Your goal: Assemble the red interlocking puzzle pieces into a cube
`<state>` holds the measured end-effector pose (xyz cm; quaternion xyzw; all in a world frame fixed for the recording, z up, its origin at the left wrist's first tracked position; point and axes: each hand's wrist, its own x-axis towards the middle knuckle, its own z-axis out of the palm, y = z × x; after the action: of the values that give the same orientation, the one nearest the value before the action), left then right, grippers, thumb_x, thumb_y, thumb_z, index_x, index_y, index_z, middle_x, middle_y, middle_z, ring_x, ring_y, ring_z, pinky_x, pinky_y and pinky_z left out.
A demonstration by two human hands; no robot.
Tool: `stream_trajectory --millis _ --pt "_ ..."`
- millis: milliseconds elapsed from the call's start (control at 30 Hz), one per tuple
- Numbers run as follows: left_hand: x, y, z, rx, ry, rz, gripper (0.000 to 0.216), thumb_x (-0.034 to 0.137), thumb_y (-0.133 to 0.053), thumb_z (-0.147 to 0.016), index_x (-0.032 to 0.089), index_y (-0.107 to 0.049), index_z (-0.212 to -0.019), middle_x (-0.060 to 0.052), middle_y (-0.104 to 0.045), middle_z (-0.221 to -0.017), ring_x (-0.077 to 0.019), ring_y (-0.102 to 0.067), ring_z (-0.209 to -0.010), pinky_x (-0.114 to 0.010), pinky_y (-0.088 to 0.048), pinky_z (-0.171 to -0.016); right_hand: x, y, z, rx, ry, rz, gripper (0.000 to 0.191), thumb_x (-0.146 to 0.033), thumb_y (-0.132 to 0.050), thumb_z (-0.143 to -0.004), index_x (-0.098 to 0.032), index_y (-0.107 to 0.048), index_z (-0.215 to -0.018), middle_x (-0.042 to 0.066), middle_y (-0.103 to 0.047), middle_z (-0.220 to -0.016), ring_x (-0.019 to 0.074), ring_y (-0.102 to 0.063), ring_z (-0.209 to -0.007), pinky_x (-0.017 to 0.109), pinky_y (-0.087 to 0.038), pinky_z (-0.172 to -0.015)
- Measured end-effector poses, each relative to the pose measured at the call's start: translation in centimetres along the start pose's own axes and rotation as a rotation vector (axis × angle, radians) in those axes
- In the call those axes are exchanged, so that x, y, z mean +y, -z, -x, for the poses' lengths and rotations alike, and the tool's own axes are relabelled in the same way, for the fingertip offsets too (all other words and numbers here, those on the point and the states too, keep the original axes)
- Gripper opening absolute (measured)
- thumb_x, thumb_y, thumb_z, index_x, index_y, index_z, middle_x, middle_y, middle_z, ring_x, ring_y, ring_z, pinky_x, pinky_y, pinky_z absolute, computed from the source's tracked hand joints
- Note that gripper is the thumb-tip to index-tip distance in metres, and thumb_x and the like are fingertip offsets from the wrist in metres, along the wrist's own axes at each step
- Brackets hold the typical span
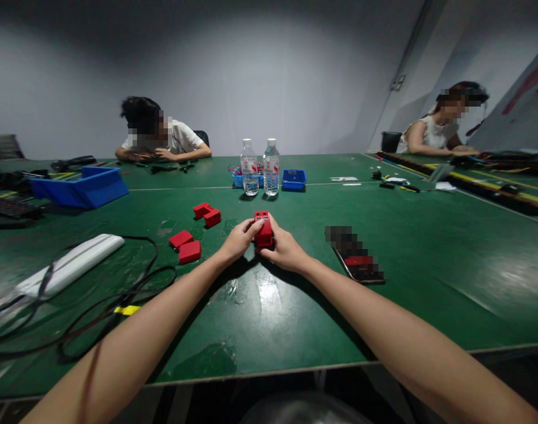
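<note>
Between my hands is a small red box-shaped part with dark holes in its far end. My left hand grips its left side, thumb lying on top. On the other side my right hand closes round it, with the thumb low at the near end. To the left lie two flat red pieces, one a red block and the other a red cover. Farther back are red parts with a notched shape, close together on the green table.
Two water bottles stand ahead, near a small blue tray. At right lies a phone. A white power strip, black cables and a blue bin are at left. Two people sit across the table.
</note>
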<state>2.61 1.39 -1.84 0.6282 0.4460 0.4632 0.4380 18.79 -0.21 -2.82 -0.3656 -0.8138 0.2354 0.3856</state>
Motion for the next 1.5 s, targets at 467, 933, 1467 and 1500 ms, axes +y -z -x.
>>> stream_trajectory --millis 467,933,1467,1500 --pt "0.3 0.6 0.3 -0.059 -0.099 -0.081 0.051 0.054 -0.057 -0.078 0.016 -0.067 -0.111 -0.006 -0.071 -0.103 -0.0256 -0.063 -0.096 -0.033 -0.048 -0.086 -0.7 0.3 -0.1 0.042 -0.176 -0.160 0.113 -0.024 -0.073 -0.061 -0.021 -0.004 -0.150 0.005 -0.067 -0.104 0.0181 -0.066 -0.082 0.036 -0.049 -0.084" --pt "1.2 -0.3 0.8 -0.115 -0.060 0.074 0.060 0.045 -0.072 -0.068 0.014 -0.058 -0.118 -0.010 -0.067 -0.111 -0.0255 -0.062 -0.101 -0.039 -0.046 -0.092 0.4 -0.3 -0.4 0.224 -0.091 -0.137 0.087 -0.023 -0.067 -0.068 -0.022 -0.027 -0.145 0.011 -0.057 -0.125 0.0247 -0.057 -0.111 0.044 -0.043 -0.099" --pt "0.2 -0.5 1.0 -0.236 -0.123 0.036 0.055 0.044 -0.066 -0.075 0.017 -0.058 -0.123 -0.006 -0.068 -0.115 -0.0248 -0.062 -0.106 -0.037 -0.044 -0.097 1.4 -0.5 -1.0 0.352 -0.280 -0.274 0.044 -0.041 -0.063 -0.077 -0.020 -0.056 -0.115 0.005 -0.068 -0.099 0.0186 -0.063 -0.087 0.036 -0.050 -0.084" --pt "0.1 -0.5 1.1 -0.245 -0.146 0.005 0.057 0.044 -0.065 -0.076 0.019 -0.055 -0.127 -0.006 -0.067 -0.117 -0.0247 -0.061 -0.108 -0.037 -0.044 -0.097 1.6 -0.5 -1.0 0.373 -0.302 -0.299 0.043 -0.043 -0.062 -0.077 -0.020 -0.057 -0.113 0.005 -0.068 -0.097 0.0185 -0.063 -0.086 0.035 -0.050 -0.083"
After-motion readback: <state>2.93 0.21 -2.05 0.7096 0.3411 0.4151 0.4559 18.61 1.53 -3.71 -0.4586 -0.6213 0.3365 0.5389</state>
